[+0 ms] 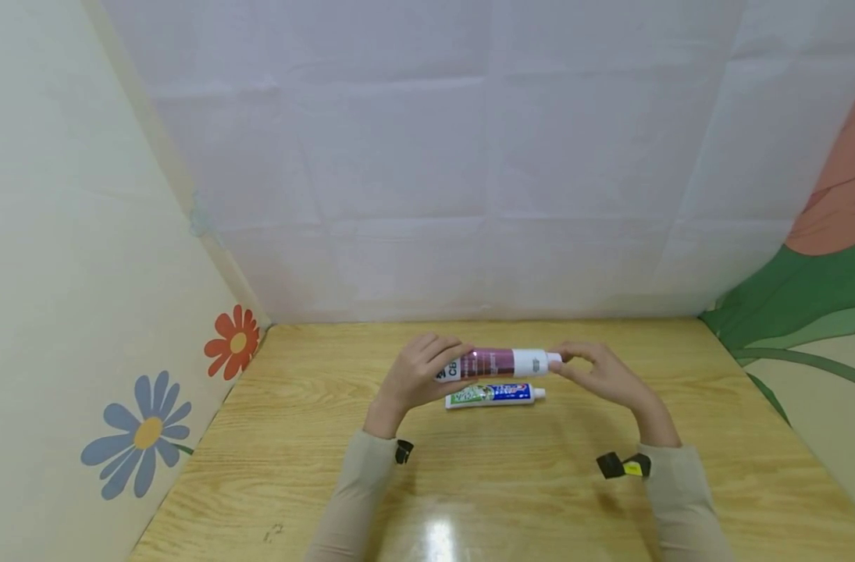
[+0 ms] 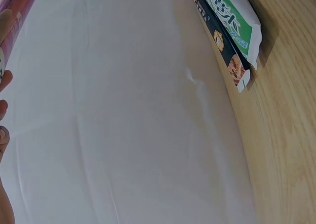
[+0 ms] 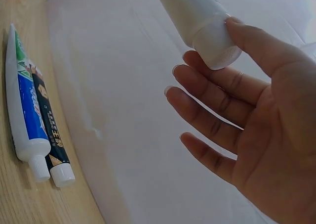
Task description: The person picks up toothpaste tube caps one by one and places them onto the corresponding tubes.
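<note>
A pink and white toothpaste tube (image 1: 493, 363) is held level above the table, its white cap pointing right. My left hand (image 1: 415, 376) grips its left end, with the fingers over the top and the thumb below. At the other end my right hand (image 1: 605, 380) pinches the cap (image 3: 216, 47) between thumb and index finger, and the other fingers spread loosely under it. Below the held tube lies a green, blue and white toothpaste tube (image 1: 493, 396). Next to it in the right wrist view is a black toothpaste tube (image 3: 49, 120) with a white cap, hidden in the head view.
The wooden table (image 1: 518, 476) meets a white sheet (image 1: 483, 195) hanging at the back. Painted flowers (image 1: 146, 433) decorate the wall on the left, and a green plant painting (image 1: 799, 312) the one on the right. A black strap (image 1: 610, 465) sits by the right wrist.
</note>
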Action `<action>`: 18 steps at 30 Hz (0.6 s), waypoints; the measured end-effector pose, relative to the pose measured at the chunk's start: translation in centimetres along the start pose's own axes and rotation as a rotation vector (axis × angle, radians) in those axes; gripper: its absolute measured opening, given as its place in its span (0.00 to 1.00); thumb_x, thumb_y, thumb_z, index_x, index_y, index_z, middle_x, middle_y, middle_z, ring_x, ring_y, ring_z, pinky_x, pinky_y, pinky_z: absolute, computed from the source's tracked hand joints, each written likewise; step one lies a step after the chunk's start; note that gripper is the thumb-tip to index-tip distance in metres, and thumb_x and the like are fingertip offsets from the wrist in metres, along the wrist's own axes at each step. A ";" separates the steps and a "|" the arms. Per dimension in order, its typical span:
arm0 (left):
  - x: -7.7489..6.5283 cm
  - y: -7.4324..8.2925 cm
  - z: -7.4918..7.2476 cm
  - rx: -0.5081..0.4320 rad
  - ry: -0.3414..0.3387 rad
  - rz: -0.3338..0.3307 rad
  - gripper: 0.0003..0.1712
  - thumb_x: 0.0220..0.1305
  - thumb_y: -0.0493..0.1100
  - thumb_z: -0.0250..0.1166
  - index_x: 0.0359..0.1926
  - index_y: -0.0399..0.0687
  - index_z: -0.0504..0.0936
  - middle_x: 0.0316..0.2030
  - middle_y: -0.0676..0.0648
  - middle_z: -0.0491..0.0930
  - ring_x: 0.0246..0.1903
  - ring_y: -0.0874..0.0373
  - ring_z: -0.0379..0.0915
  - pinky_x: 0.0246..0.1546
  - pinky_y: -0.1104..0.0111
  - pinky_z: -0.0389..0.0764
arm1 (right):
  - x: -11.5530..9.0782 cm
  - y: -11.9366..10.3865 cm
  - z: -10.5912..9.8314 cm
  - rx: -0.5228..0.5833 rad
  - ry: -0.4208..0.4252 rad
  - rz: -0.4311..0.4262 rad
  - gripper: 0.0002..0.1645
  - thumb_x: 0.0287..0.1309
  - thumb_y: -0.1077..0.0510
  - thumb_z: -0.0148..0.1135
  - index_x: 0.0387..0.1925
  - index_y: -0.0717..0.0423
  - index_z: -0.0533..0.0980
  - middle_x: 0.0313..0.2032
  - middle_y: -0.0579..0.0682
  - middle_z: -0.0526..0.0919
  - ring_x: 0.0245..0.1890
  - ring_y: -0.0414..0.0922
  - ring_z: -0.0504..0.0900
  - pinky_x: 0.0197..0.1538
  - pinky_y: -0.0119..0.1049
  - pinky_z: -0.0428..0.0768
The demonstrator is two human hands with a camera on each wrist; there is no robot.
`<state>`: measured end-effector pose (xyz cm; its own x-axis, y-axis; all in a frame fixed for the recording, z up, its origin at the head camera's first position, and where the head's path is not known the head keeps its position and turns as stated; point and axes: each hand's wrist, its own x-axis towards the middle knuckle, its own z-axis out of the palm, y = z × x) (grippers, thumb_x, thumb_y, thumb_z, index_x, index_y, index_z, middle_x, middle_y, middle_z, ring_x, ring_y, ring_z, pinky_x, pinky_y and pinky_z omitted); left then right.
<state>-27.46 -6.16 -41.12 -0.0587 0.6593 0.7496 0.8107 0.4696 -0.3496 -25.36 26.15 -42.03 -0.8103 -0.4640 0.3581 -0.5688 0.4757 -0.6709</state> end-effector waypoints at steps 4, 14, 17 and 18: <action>0.0 0.0 0.0 0.000 -0.005 -0.002 0.32 0.42 0.57 0.74 0.48 0.47 0.80 0.38 0.49 0.81 0.35 0.60 0.74 0.40 0.72 0.78 | 0.0 0.1 0.1 -0.001 0.001 0.003 0.11 0.61 0.53 0.58 0.44 0.47 0.79 0.37 0.40 0.81 0.39 0.40 0.77 0.51 0.55 0.72; -0.3 0.0 0.0 0.001 -0.022 -0.011 0.33 0.42 0.56 0.74 0.49 0.47 0.79 0.39 0.50 0.80 0.36 0.60 0.74 0.41 0.73 0.78 | 0.1 0.3 0.1 -0.004 -0.019 -0.006 0.10 0.63 0.58 0.55 0.43 0.50 0.79 0.38 0.44 0.82 0.40 0.41 0.77 0.48 0.49 0.74; -0.3 0.0 0.1 0.006 -0.022 -0.007 0.33 0.42 0.57 0.74 0.49 0.47 0.79 0.39 0.50 0.80 0.36 0.60 0.74 0.41 0.73 0.78 | 0.1 0.3 0.1 0.004 -0.023 -0.003 0.10 0.64 0.59 0.54 0.43 0.52 0.79 0.40 0.46 0.83 0.42 0.44 0.78 0.48 0.51 0.75; -0.3 -0.1 0.1 0.007 -0.022 -0.006 0.33 0.42 0.57 0.74 0.49 0.47 0.79 0.39 0.50 0.80 0.36 0.60 0.74 0.41 0.73 0.78 | 0.1 0.3 0.1 0.004 -0.025 0.000 0.10 0.64 0.58 0.53 0.43 0.52 0.79 0.40 0.47 0.83 0.42 0.44 0.78 0.48 0.52 0.75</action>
<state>-27.56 -6.32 -41.42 -0.0761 0.6691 0.7393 0.8062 0.4776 -0.3492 -25.60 26.13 -42.29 -0.8064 -0.4823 0.3422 -0.5684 0.4725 -0.6736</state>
